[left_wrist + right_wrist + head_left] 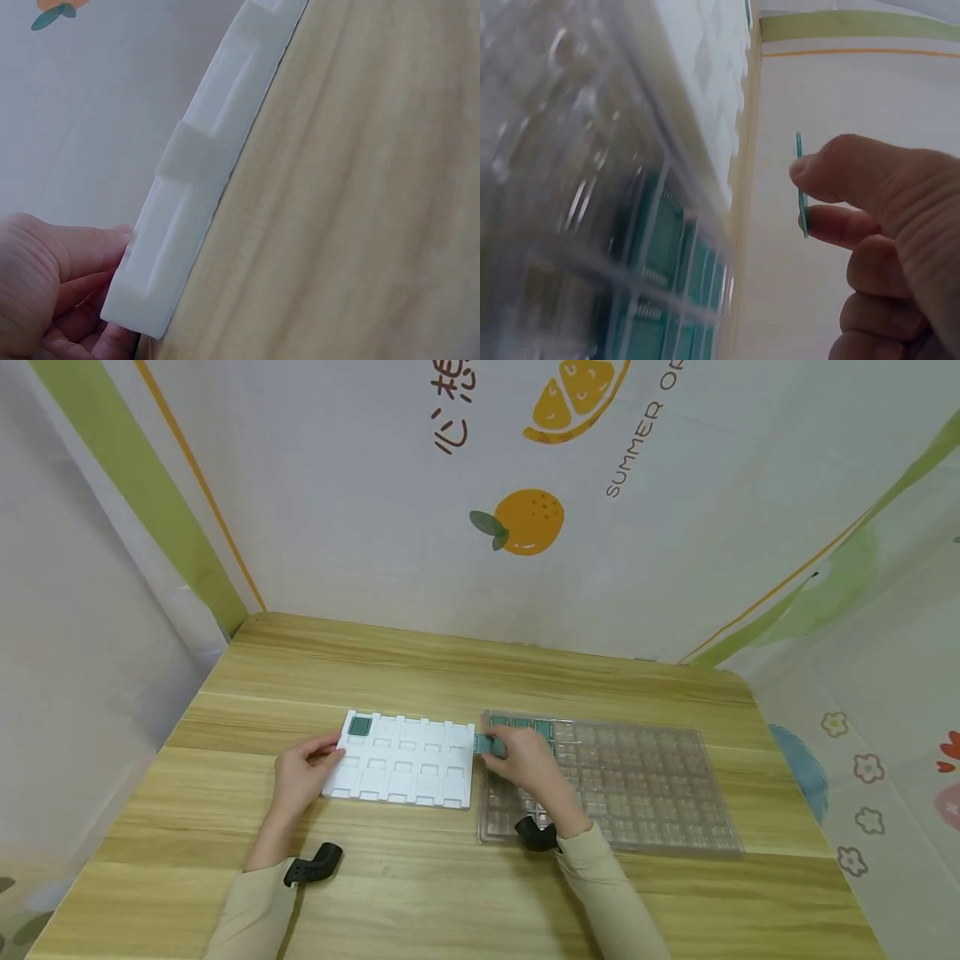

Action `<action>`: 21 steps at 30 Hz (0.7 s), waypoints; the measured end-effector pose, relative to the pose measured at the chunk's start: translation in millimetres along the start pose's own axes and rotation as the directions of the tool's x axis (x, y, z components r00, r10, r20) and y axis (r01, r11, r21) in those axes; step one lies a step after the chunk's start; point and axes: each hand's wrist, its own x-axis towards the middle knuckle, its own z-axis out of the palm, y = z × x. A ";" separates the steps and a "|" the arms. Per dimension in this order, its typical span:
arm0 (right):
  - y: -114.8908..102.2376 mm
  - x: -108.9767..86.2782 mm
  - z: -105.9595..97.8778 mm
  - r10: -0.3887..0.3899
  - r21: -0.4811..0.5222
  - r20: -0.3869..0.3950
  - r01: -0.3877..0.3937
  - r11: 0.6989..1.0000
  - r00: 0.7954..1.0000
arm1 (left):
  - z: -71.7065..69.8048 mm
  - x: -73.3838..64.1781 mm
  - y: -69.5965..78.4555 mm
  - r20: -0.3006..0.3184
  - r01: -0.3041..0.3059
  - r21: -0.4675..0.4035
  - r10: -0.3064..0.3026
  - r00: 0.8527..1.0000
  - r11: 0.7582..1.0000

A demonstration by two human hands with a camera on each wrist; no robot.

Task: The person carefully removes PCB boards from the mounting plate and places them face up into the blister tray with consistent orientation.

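My left hand [302, 772] grips the left edge of a white plastic tray [384, 760], thumb on the rim. The tray has two rows of shallow recesses, and a green circuit board [360, 726] sits in its far-left recess. Between thumb and finger, my right hand [531, 767] pinches another small green circuit board [802, 195], seen nearly edge-on in the right wrist view. That hand is over the left end of a clear plastic tray [630, 787], close to the white tray's right edge. Several green boards [543, 727] lie in the clear tray's left compartments, partly hidden by the hand.
Both trays lie side by side on a wood-grain table [390, 885]. Behind the table hangs a white curtain [375, 527] printed with oranges. Each wrist carries a black camera mount [318, 864]. Most of the clear tray's compartments to the right hold no green boards.
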 end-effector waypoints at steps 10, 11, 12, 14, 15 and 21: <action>22.9 -21.0 -5.7 0.075 0.077 0.052 -0.079 0.994 0.996 | 0.6 0.4 -0.3 -0.007 -0.020 0.008 0.020 1.000 1.000; 25.3 -22.9 -6.1 0.081 0.072 0.051 -0.084 0.994 0.995 | 0.6 0.5 -0.3 -0.007 -0.023 0.007 0.023 1.000 1.000; 27.7 -25.2 -7.0 0.086 0.061 0.049 -0.088 0.994 0.995 | 0.6 0.5 -0.3 -0.006 -0.026 0.006 0.026 1.000 1.000; 32.3 -30.0 -8.8 0.097 0.048 0.043 -0.099 0.994 0.994 | 0.6 0.3 -0.5 -0.006 -0.030 0.005 0.030 1.000 1.000; 34.8 -32.4 -9.7 0.099 0.039 0.038 -0.100 0.994 0.994 | 0.6 0.2 -0.6 -0.006 -0.031 0.005 0.031 0.999 1.000; 52.1 -46.9 -12.5 0.113 0.019 0.021 -0.114 0.993 0.993 | 0.9 0.0 -1.4 -0.007 -0.035 0.009 0.035 0.999 0.999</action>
